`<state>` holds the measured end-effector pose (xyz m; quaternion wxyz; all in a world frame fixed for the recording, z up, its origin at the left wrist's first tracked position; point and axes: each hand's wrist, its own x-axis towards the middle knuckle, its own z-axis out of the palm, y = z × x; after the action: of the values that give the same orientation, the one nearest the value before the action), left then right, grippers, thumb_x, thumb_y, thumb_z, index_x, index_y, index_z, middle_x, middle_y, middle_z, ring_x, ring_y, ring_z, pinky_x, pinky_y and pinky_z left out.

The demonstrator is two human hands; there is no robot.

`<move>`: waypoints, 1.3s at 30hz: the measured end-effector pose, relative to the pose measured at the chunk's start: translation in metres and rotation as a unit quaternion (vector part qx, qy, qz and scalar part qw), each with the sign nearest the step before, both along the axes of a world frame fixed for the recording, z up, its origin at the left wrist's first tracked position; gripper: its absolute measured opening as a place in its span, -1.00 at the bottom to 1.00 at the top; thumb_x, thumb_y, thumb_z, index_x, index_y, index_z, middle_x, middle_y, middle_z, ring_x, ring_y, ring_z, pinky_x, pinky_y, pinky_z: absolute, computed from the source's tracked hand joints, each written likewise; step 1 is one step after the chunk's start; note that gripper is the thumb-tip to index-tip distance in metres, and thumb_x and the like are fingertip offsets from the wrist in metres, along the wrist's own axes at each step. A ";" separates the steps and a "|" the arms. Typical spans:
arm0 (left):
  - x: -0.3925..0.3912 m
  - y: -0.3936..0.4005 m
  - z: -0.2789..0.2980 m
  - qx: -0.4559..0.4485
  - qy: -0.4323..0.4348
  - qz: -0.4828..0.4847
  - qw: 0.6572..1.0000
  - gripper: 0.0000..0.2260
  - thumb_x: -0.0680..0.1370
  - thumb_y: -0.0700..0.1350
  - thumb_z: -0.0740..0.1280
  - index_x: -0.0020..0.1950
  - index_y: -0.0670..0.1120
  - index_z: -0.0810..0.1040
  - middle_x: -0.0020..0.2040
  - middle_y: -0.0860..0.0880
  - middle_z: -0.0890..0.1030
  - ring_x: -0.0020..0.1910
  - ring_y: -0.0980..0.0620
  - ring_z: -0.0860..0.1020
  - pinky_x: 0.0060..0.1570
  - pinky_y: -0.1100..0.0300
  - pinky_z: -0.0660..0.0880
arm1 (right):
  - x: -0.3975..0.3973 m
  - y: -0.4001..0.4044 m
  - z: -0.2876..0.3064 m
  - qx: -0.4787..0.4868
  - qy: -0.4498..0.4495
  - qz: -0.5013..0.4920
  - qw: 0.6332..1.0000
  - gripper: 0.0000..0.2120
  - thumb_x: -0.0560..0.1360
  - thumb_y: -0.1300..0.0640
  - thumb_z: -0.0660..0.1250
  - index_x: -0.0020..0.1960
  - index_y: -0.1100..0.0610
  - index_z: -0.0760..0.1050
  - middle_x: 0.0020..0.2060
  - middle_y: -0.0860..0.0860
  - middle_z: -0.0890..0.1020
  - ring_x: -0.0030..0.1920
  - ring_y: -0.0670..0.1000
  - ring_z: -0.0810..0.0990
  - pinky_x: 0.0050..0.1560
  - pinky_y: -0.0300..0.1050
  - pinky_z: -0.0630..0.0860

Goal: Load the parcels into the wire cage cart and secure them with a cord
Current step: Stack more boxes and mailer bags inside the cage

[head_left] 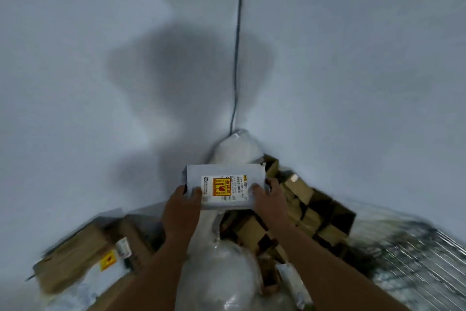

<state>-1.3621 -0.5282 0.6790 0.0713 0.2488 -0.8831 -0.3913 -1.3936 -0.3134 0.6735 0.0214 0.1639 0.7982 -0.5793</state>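
I hold a flat grey parcel (224, 186) with a white shipping label and a yellow-red fragile sticker out in front of me, above the pile. My left hand (181, 206) grips its left end, thumb on top. Its right end sits in my right hand (271, 201). Below lie more parcels: a bubble-wrapped bundle (219, 275) between my forearms and a brown cardboard box (75, 257) with a yellow sticker at the lower left. Wire mesh (416, 257), blurred, shows at the lower right; whether it is the cart I cannot tell. No cord for tying is visible.
A heap of small brown cartons (310, 212) fills the corner to the right. A white plastic-wrapped bundle (237, 149) stands in the wall corner behind the held parcel. A thin grey cable (237, 46) runs down the white wall.
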 end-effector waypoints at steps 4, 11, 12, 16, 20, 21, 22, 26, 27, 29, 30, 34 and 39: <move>-0.012 0.193 0.016 0.022 0.013 -0.088 0.996 -0.65 0.61 0.15 0.25 0.22 -0.04 0.59 0.04 -0.05 0.65 -0.07 -0.04 0.56 -0.02 0.09 0.46 | 0.027 0.196 0.024 0.046 0.025 -0.102 0.993 -0.70 0.47 -0.18 0.34 0.11 -0.04 0.50 -0.02 -0.04 0.66 -0.03 0.02 0.67 -0.12 -0.10 0.61; 0.070 0.517 0.000 0.135 -0.028 -0.293 0.946 -0.70 0.61 0.20 0.24 0.23 0.09 0.57 0.05 0.10 0.67 -0.15 0.25 0.60 -0.28 0.35 0.53 | 0.184 0.507 0.021 0.081 0.014 -0.275 0.958 -0.70 0.48 -0.24 0.36 0.09 -0.08 0.49 -0.05 -0.01 0.69 -0.11 0.02 0.70 -0.13 0.08 0.67; 0.085 0.548 -0.008 0.137 -0.045 -0.311 0.940 -0.72 0.61 0.18 0.24 0.19 0.07 0.57 0.04 0.09 0.67 -0.17 0.25 0.59 -0.31 0.35 0.52 | 0.208 0.533 0.015 0.075 0.010 -0.295 0.952 -0.74 0.50 -0.21 0.37 0.08 -0.10 0.49 -0.06 -0.02 0.69 -0.12 0.01 0.71 -0.15 0.10 0.68; 0.156 0.652 -0.068 0.064 -0.098 -0.362 0.925 -0.68 0.62 0.14 0.24 0.21 -0.02 0.58 0.03 0.00 0.68 -0.18 0.10 0.57 -0.31 0.28 0.46 | 0.307 0.613 -0.045 0.029 -0.028 -0.371 0.928 -0.79 0.55 -0.04 0.41 0.14 -0.04 0.50 -0.02 0.04 0.69 -0.07 0.11 0.72 -0.10 0.22 0.68; 0.210 0.672 -0.150 0.003 -0.154 -0.390 0.908 -0.64 0.63 0.11 0.24 0.30 -0.08 0.57 0.05 -0.08 0.68 -0.08 0.00 0.64 -0.18 0.18 0.57 | 0.377 0.614 -0.131 -0.019 -0.087 -0.404 0.910 -0.81 0.55 -0.02 0.42 0.12 -0.03 0.49 -0.06 0.03 0.71 -0.21 -0.02 0.75 -0.26 0.03 0.71; 0.221 0.669 -0.173 -0.018 -0.172 -0.391 0.904 -0.64 0.63 0.11 0.25 0.29 -0.09 0.57 0.06 -0.11 0.68 -0.05 -0.03 0.65 -0.13 0.14 0.60 | 0.391 0.607 -0.156 -0.025 -0.107 -0.405 0.908 -0.85 0.56 -0.01 0.41 0.08 -0.05 0.49 -0.08 0.03 0.71 -0.23 -0.05 0.75 -0.30 -0.02 0.70; 0.229 0.662 -0.193 -0.036 -0.187 -0.390 0.901 -0.65 0.63 0.12 0.25 0.28 -0.08 0.57 0.06 -0.13 0.68 -0.05 -0.04 0.66 -0.11 0.12 0.62 | 0.402 0.599 -0.179 -0.036 -0.129 -0.403 0.905 -0.88 0.57 -0.01 0.39 0.05 -0.06 0.47 -0.10 0.03 0.71 -0.24 -0.04 0.74 -0.31 -0.01 0.71; 0.253 0.631 -0.281 -0.121 -0.252 -0.376 0.883 -0.67 0.63 0.13 0.24 0.26 -0.04 0.56 0.10 -0.17 0.64 0.03 -0.11 0.63 -0.02 0.11 0.60 | 0.429 0.563 -0.281 -0.113 -0.210 -0.388 0.890 -0.86 0.54 0.06 0.40 0.05 -0.05 0.46 -0.04 0.07 0.67 -0.11 0.11 0.72 -0.17 0.21 0.70; 0.253 0.626 -0.299 -0.125 -0.270 -0.373 0.879 -0.66 0.64 0.10 0.24 0.30 -0.06 0.54 0.14 -0.19 0.63 0.09 -0.14 0.62 0.02 0.11 0.58 | 0.429 0.555 -0.300 -0.124 -0.220 -0.387 0.887 -0.83 0.53 0.07 0.41 0.06 -0.07 0.46 -0.02 0.05 0.67 -0.08 0.11 0.72 -0.15 0.21 0.70; 0.248 0.619 -0.341 -0.115 -0.300 -0.368 0.872 -0.65 0.68 0.03 0.21 0.37 -0.13 0.51 0.20 -0.22 0.63 0.17 -0.18 0.60 0.11 0.01 0.59 | 0.425 0.540 -0.342 -0.140 -0.237 -0.385 0.881 -0.78 0.51 0.07 0.43 0.09 -0.10 0.47 -0.02 0.00 0.69 -0.08 0.05 0.72 -0.18 0.10 0.71; 0.244 0.616 -0.361 -0.118 -0.308 -0.371 0.868 -0.67 0.69 0.00 0.19 0.35 -0.15 0.51 0.19 -0.22 0.63 0.17 -0.19 0.61 0.13 -0.04 0.59 | 0.420 0.535 -0.361 -0.145 -0.245 -0.384 0.878 -0.77 0.50 0.07 0.44 0.10 -0.09 0.46 -0.03 -0.01 0.69 -0.10 0.02 0.71 -0.22 0.01 0.70; 0.218 0.610 -0.429 -0.149 -0.311 -0.395 0.851 -0.76 0.70 -0.10 0.15 0.15 -0.17 0.56 0.09 -0.17 0.65 0.07 -0.14 0.63 0.06 0.01 0.57 | 0.396 0.526 -0.427 -0.159 -0.271 -0.398 0.862 -0.73 0.47 0.17 0.47 0.08 0.00 0.46 -0.02 0.00 0.69 -0.11 -0.01 0.68 -0.29 -0.07 0.65; 0.204 0.606 -0.481 -0.168 -0.324 -0.391 0.845 -0.76 0.70 -0.12 0.14 0.21 -0.21 0.52 0.15 -0.21 0.61 0.11 -0.17 0.61 0.09 -0.02 0.58 | 0.368 0.523 -0.480 -0.176 -0.264 -0.429 0.846 -0.71 0.48 0.26 0.45 0.14 0.13 0.46 -0.03 0.06 0.67 -0.11 0.03 0.67 -0.23 -0.06 0.68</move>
<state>-1.1579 0.0777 0.1982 -0.3367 -0.0201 -0.9325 -0.1292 -1.0258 0.2099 0.1938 0.0089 0.6305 0.4972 -0.5960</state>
